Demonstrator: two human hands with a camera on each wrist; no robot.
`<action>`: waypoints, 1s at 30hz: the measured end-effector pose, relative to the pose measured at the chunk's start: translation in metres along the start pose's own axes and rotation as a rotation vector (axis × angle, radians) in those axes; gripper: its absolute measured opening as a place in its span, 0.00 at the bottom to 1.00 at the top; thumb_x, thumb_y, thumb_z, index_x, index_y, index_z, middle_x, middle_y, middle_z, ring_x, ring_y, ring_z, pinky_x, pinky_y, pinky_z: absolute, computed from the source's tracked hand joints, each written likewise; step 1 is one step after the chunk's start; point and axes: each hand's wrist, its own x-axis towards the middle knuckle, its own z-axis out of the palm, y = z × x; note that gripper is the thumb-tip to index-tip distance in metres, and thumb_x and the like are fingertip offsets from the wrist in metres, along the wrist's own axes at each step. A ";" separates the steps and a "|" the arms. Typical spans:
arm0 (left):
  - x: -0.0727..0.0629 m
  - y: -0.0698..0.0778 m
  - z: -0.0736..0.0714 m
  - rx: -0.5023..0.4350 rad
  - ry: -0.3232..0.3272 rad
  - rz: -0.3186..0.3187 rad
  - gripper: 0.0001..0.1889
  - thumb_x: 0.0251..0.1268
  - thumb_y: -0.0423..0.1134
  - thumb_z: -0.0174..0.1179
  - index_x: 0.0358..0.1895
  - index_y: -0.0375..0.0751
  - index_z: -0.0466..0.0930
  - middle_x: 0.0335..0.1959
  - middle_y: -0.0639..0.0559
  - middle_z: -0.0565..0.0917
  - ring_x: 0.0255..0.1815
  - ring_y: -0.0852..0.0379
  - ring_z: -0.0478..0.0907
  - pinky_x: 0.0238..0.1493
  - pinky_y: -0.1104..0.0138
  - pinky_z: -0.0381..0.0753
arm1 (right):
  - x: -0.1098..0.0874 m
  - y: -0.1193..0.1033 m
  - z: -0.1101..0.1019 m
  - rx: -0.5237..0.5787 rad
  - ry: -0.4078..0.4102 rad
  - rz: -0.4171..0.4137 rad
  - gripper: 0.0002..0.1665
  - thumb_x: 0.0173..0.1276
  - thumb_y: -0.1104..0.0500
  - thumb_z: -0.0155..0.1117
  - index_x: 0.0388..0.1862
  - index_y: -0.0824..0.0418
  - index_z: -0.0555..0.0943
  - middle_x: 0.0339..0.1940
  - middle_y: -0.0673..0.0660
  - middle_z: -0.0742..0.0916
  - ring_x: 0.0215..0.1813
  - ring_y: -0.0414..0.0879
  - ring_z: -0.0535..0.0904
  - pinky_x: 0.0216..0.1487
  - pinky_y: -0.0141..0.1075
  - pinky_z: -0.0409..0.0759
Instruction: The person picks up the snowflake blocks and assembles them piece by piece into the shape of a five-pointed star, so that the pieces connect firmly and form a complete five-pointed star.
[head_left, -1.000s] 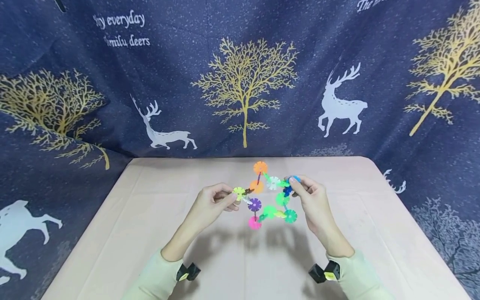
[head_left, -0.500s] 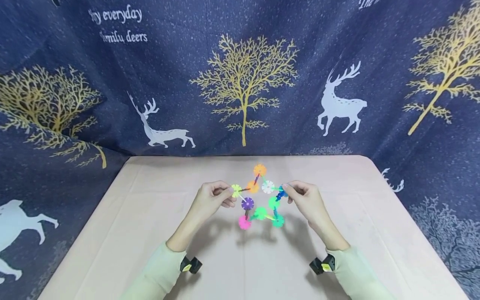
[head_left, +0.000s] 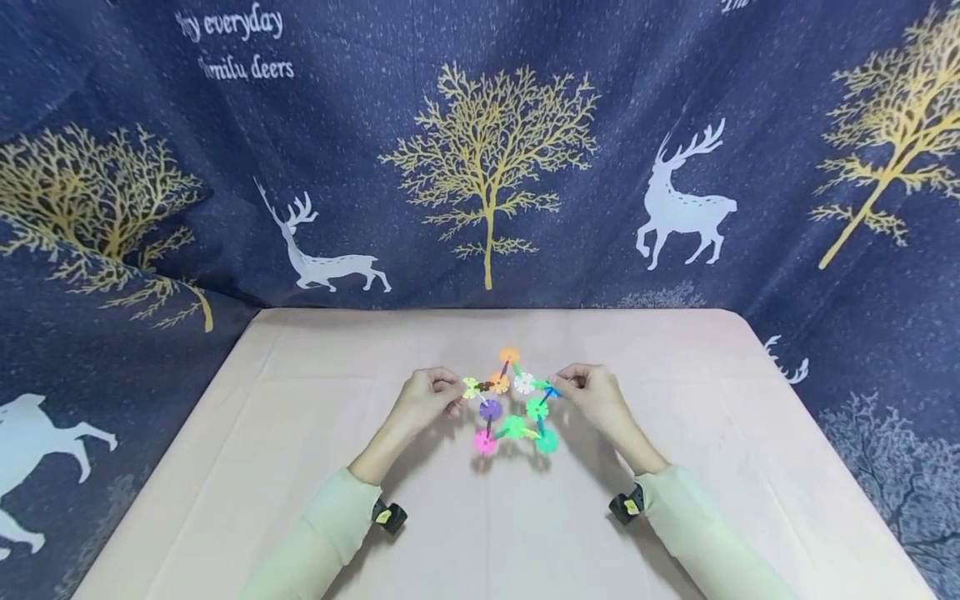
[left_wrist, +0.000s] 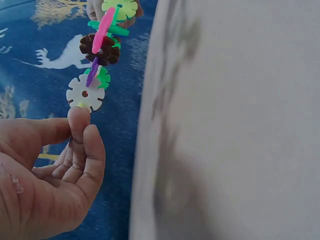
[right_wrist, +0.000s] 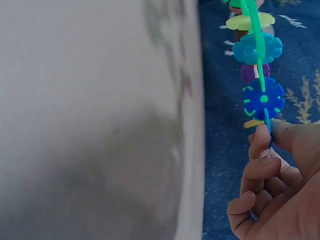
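Observation:
A five-pointed star of linked plastic snowflake discs (head_left: 513,427) is held between both hands, just above the table by its shadow. My left hand (head_left: 426,402) pinches the yellow disc (head_left: 470,388) at the star's left tip between thumb and fingers. On the other side my right hand (head_left: 596,398) pinches a blue disc (head_left: 553,389) at the right tip. An orange disc (head_left: 510,356) forms the far point, while pink (head_left: 485,442) and green (head_left: 547,442) discs form the near ones. In the left wrist view a white disc (left_wrist: 86,93) sits just past the fingertips; the right wrist view shows a dark blue disc (right_wrist: 264,98) there.
A pale cloth-covered table (head_left: 480,533) spreads beneath the hands. Behind it hangs a dark blue curtain (head_left: 525,275) printed with trees and deer. Small black cameras are strapped to the left wrist (head_left: 390,517) and right wrist (head_left: 627,505).
The star has come down closer to the table and lies flatter. My right hand has moved left, toward my left hand. Both hands keep their pinch.

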 end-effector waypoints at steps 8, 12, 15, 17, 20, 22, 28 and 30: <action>0.005 -0.017 0.004 0.107 -0.024 -0.045 0.09 0.69 0.33 0.62 0.45 0.29 0.82 0.28 0.42 0.87 0.22 0.54 0.83 0.30 0.63 0.85 | 0.002 0.012 0.009 -0.126 -0.046 0.037 0.12 0.71 0.54 0.66 0.42 0.63 0.86 0.22 0.55 0.83 0.19 0.41 0.68 0.21 0.32 0.68; 0.008 -0.018 0.003 0.175 -0.022 -0.043 0.09 0.68 0.33 0.61 0.45 0.30 0.82 0.26 0.45 0.87 0.20 0.55 0.82 0.28 0.65 0.84 | 0.005 0.013 0.010 -0.134 -0.067 0.059 0.13 0.71 0.54 0.66 0.42 0.63 0.85 0.22 0.54 0.84 0.19 0.42 0.70 0.19 0.31 0.67; 0.009 -0.019 0.002 0.202 -0.024 -0.062 0.08 0.67 0.32 0.62 0.44 0.30 0.82 0.25 0.46 0.87 0.20 0.56 0.82 0.28 0.64 0.84 | 0.007 0.015 0.013 -0.145 -0.081 0.073 0.12 0.71 0.54 0.66 0.41 0.63 0.84 0.23 0.54 0.84 0.20 0.42 0.73 0.19 0.31 0.69; 0.010 -0.021 0.002 0.207 -0.033 -0.084 0.07 0.67 0.31 0.61 0.43 0.29 0.82 0.25 0.46 0.87 0.19 0.56 0.82 0.28 0.64 0.84 | 0.008 0.017 0.016 -0.174 -0.084 0.079 0.11 0.70 0.54 0.67 0.39 0.62 0.84 0.22 0.53 0.84 0.21 0.43 0.74 0.21 0.33 0.71; 0.010 -0.024 0.002 0.218 -0.058 -0.108 0.08 0.67 0.31 0.61 0.43 0.28 0.81 0.24 0.46 0.86 0.19 0.56 0.82 0.29 0.63 0.85 | 0.009 0.020 0.020 -0.231 -0.091 0.077 0.09 0.68 0.55 0.69 0.37 0.60 0.84 0.24 0.51 0.84 0.24 0.44 0.76 0.26 0.35 0.74; 0.009 -0.027 0.002 0.239 -0.076 -0.116 0.08 0.68 0.31 0.61 0.44 0.27 0.80 0.24 0.46 0.86 0.18 0.56 0.82 0.28 0.64 0.85 | 0.008 0.021 0.021 -0.270 -0.099 0.075 0.07 0.67 0.55 0.70 0.36 0.58 0.84 0.25 0.50 0.84 0.26 0.45 0.77 0.30 0.37 0.75; 0.007 -0.033 0.005 0.320 -0.096 -0.117 0.07 0.69 0.32 0.61 0.41 0.29 0.81 0.23 0.47 0.85 0.17 0.56 0.81 0.25 0.66 0.83 | 0.003 0.025 0.024 -0.315 -0.128 0.087 0.06 0.66 0.56 0.70 0.35 0.56 0.84 0.27 0.48 0.85 0.30 0.46 0.77 0.37 0.41 0.74; 0.006 -0.034 0.005 0.340 -0.096 -0.111 0.06 0.69 0.32 0.61 0.40 0.31 0.81 0.23 0.47 0.85 0.18 0.55 0.82 0.25 0.66 0.83 | 0.003 0.026 0.025 -0.317 -0.132 0.092 0.06 0.66 0.56 0.70 0.35 0.56 0.84 0.26 0.48 0.85 0.29 0.46 0.78 0.37 0.41 0.74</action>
